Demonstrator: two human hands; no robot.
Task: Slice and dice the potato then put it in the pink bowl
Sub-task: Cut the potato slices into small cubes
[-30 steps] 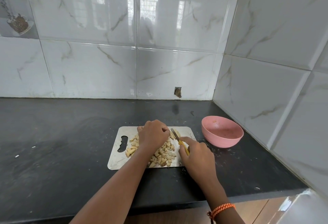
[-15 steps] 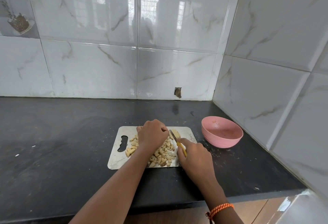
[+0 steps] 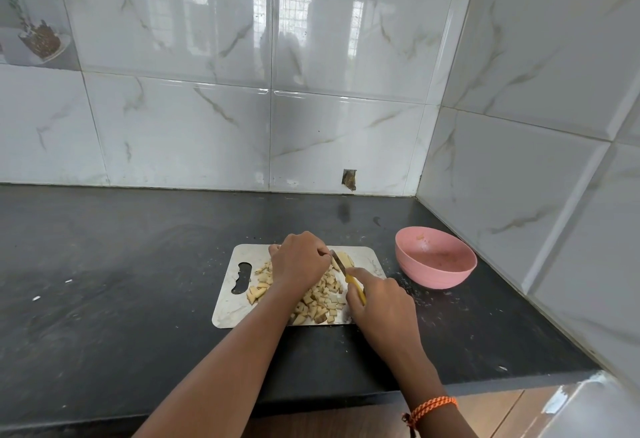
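Left hand (image 3: 299, 262), knuckles up and fingers curled, pressed down on the uncut potato piece (image 3: 344, 259) at the far edge of the cutting board (image 3: 235, 313). Right hand (image 3: 379, 302), wrapped around the yellow handle of the knife (image 3: 346, 273), index finger extended along it, blade angled against the potato beside the left fingertips. Pale, roughly cubed potato dice (image 3: 318, 300) heaped mid-board, some with brown skin. Board flat, metallic, rounded-cornered, with a handle cutout. Smooth round pink bowl (image 3: 435, 266) just right of it, on the dark speckled counter (image 3: 104, 281).
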